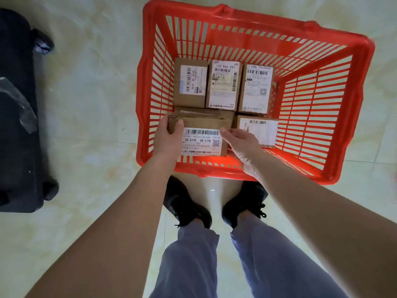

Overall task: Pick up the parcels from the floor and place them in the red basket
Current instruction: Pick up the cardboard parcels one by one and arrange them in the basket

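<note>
The red basket (318, 117) stands on the floor right in front of my feet. Inside, three cardboard parcels with white labels lie in a row at the far side (223, 84). Another labelled parcel (261, 130) lies at the near right. A cardboard parcel with a "J6-S10" label (202, 138) is at the near left of the basket, over another box. My left hand (169, 136) grips its left end, thumb on top. My right hand (240, 140) touches its right edge with the fingertips.
A black wheeled suitcase (17, 117) lies on the tiled floor at the left, with a scrap of clear plastic (17, 104) on it. My two black shoes (214, 203) stand just behind the basket's near rim. Pale marble-like floor surrounds the basket.
</note>
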